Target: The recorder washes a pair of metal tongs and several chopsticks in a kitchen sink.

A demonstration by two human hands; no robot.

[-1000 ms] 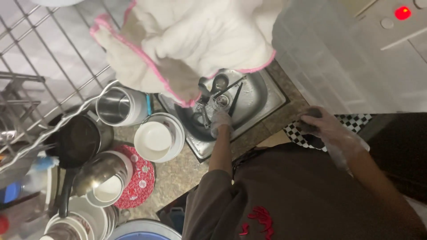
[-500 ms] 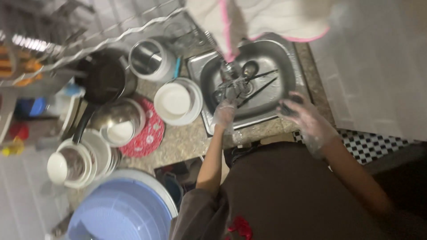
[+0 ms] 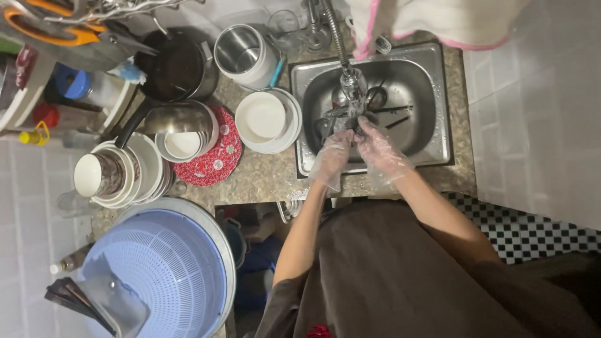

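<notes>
Both my hands wear clear plastic gloves and meet inside the steel sink [image 3: 438, 94] under the spring faucet [image 3: 350, 78]. My left hand [image 3: 330, 158] grips a shiny metal utensil [image 3: 338, 119] just below the spout. My right hand [image 3: 380, 153] closes on the same utensil from the right, fingers touching the left hand. More dark utensils [image 3: 391, 116] lie on the sink floor beyond my fingers. What exactly the utensil is stays unclear under the gloves and glare.
Left of the sink stand stacked white bowls [image 3: 266, 119], a steel pot [image 3: 241, 53], a black pan [image 3: 172, 66], a metal bowl on a red trivet [image 3: 216, 156] and stacked plates [image 3: 134, 172]. A blue colander [image 3: 156, 275] sits lower left. A pink-edged towel [image 3: 438, 22] hangs above.
My right hand has moved from the counter's front edge into the sink and joined the left on the utensil. The view has swung left, bringing the blue colander into sight.
</notes>
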